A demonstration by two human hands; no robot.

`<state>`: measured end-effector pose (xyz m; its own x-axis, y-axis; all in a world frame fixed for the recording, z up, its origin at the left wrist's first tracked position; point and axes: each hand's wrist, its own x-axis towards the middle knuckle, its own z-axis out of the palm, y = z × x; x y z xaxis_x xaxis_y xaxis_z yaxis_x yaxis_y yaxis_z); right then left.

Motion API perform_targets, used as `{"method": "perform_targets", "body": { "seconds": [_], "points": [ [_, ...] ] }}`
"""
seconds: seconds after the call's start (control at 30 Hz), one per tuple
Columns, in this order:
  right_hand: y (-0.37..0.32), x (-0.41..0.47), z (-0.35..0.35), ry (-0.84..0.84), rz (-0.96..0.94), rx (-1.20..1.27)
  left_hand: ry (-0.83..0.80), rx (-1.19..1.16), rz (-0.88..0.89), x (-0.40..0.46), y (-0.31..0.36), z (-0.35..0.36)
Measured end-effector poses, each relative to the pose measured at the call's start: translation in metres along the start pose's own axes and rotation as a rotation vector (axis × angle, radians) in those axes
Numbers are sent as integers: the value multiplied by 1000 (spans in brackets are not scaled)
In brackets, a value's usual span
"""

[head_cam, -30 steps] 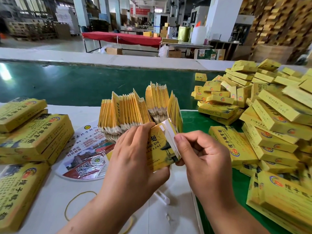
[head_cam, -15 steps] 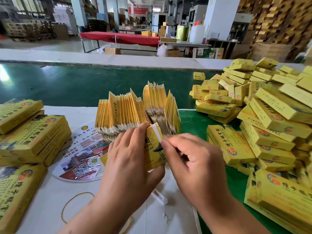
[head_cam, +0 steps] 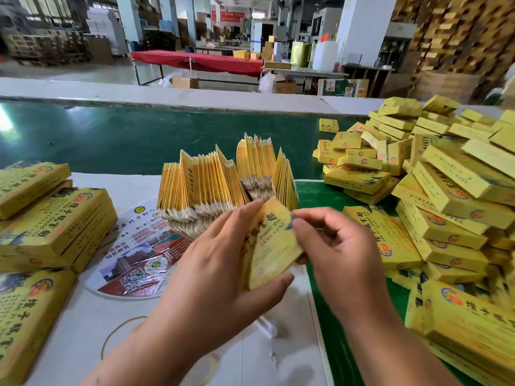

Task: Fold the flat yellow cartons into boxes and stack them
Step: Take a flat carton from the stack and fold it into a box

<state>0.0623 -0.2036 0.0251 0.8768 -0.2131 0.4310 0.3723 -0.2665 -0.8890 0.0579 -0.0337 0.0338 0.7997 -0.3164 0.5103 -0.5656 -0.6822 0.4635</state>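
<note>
1. At the grip: the left hand curls round a yellow carton, fingers behind and thumb under its lower edge; the right hand pinches the carton's upper right corner between thumb and forefinger; the white end flap that stood open a second ago is no longer showing, and the carton has swung to a steeper tilt, blurred with motion.
2. What that suggests: this end appears to be tucked shut, so the piece is likely close to a finished box; whether the far end is closed cannot be told.
3. Just below and left of the grip: a rubber band lies on the white table, beside a round printed fan.
4. Just beyond the grip: the flat cartons stand on edge in fanned bundles, the supply plainly far from spent.
5. Right of the grip: the folded boxes are heaped loosely on the green surface, the nearest of them just beside the right hand; that is the likely place for this one.
6. Left of the grip: larger yellow packs sit stacked.
7. Farthest: a green conveyor belt crosses behind the bundles; a red-covered table stands on the factory floor.
</note>
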Motion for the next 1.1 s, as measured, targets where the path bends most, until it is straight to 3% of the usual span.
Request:
{"method": "perform_targets", "body": {
  "seconds": [0.17, 0.3, 0.4, 0.53, 0.63, 0.73, 0.93, 1.1],
  "points": [
    [9, 18, -16, 162, 155, 122, 174, -332, 77, 3, -4, -12],
    [9, 22, -17, 116, 343, 292, 66, -684, 200, 2, -9, -16],
    [9, 20, -11, 16, 482, 389, 74, -656, 238, 2, -10, -13],
    [9, 14, -6, -124, 562, 377, 255, -634, 168, 3, -10, -8],
    [10, 9, -4, -222, 437, 111, 386, -648, 71, 6, -12, -8],
    [7, 5, -3, -219, 127, -184, 406, -712, 13, 10, -15, -8],
    [2, 1, -5, -202, -120, -108, 301, -875, -66, 13, -23, -8],
    [7, -1, -2, -293, -97, 61, 143, -772, -87, 11, -28, -2]
  ]
}}
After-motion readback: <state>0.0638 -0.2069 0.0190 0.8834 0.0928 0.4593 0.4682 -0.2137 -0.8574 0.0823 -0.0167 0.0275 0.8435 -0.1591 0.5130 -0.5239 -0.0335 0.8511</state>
